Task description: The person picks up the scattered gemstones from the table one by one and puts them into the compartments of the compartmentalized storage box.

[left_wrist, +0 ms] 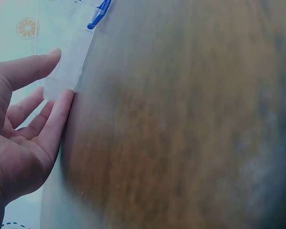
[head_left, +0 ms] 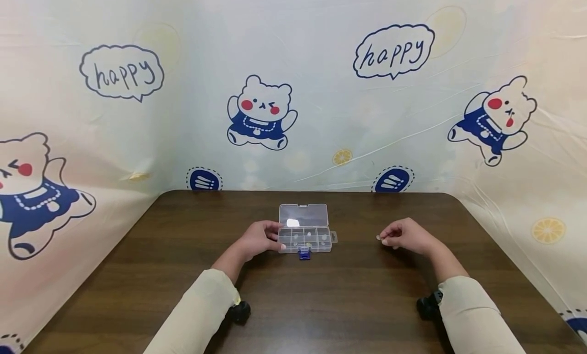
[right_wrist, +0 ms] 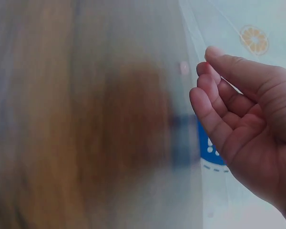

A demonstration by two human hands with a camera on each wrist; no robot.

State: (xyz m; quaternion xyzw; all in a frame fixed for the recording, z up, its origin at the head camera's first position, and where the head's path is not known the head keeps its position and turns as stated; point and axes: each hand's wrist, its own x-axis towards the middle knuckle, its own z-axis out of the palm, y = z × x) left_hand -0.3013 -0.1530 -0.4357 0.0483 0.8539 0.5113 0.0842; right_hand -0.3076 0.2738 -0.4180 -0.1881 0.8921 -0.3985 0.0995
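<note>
A clear plastic compartment box point(head_left: 321, 249) stands on the table with its transparent lid point(head_left: 316, 215) raised at the back. Several small whitish pieces point(head_left: 324, 237) lie in its compartments. A blue latch point(head_left: 304, 254) hangs at the front side. At the box's left end, my left hand point(head_left: 257, 239) grips it between thumb and fingers; the left wrist view shows this end of the box point(left_wrist: 69, 71) too. Off to the right, above the tabletop, my right hand point(head_left: 407, 236) pinches a tiny pale piece point(head_left: 378, 237), whose kind is too small to tell.
Both hands work over a dark brown wooden table point(head_left: 321, 308) with rounded far corners. A printed cloth point(head_left: 321, 53) hangs behind and along both sides. A clear hanging tab point(head_left: 334, 237) sticks out from the box's right end.
</note>
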